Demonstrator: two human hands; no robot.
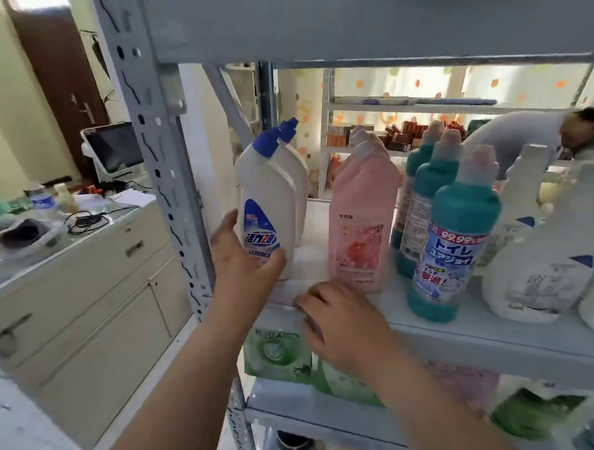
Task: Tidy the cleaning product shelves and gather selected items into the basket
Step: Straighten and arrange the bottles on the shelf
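My left hand [244, 257] grips the lower part of a white toilet-cleaner bottle with a blue cap [266, 205] at the left end of the grey middle shelf [494, 335]. Its thumb lies across the label and its fingers go round the left side. A second identical bottle [295, 164] stands right behind it. My right hand [343, 324] rests on the shelf's front edge with bent fingers and holds nothing, just left of the pink bottles [359, 222]. No basket is in view.
Teal bottles [454, 239] and white spray bottles [539, 256] fill the shelf to the right. Green and pink refill packs [276, 350] sit on the shelf below. The slotted upright post [165, 168] stands left of my hand. A cluttered cabinet counter [70, 239] lies left. A person [538, 132] bends behind the shelves.
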